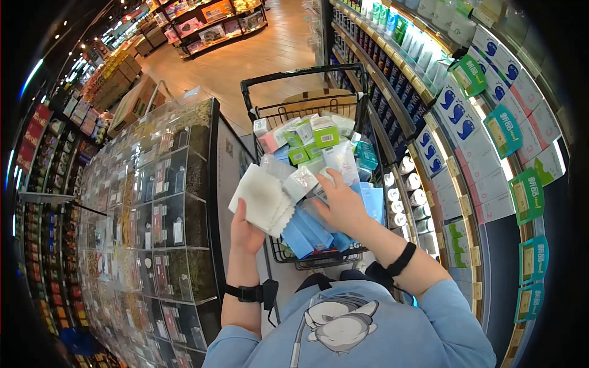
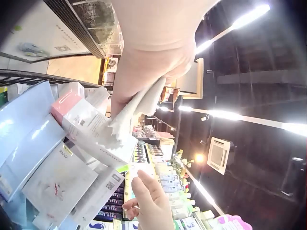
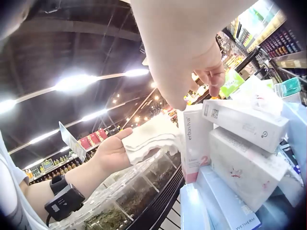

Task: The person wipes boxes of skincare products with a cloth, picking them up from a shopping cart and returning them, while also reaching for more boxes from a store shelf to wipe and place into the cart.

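Note:
My left hand grips a stack of white cloths with wavy edges, thumb on top, over the left side of the shopping cart. In the left wrist view the cloths hang close over a white-and-pink box. My right hand hovers over the cart's heap, fingers loosely bent and spread. Its fingertips are right by a white box. In the right wrist view they come near the top of an upright "erbaviva" box. Blue boxes lie below the hands.
Green-and-white boxes and a teal pack fill the cart's far part, before its black handle. Clear bulk bins stand close on the left. Shelves of boxed goods line the right. Wooden floor runs ahead.

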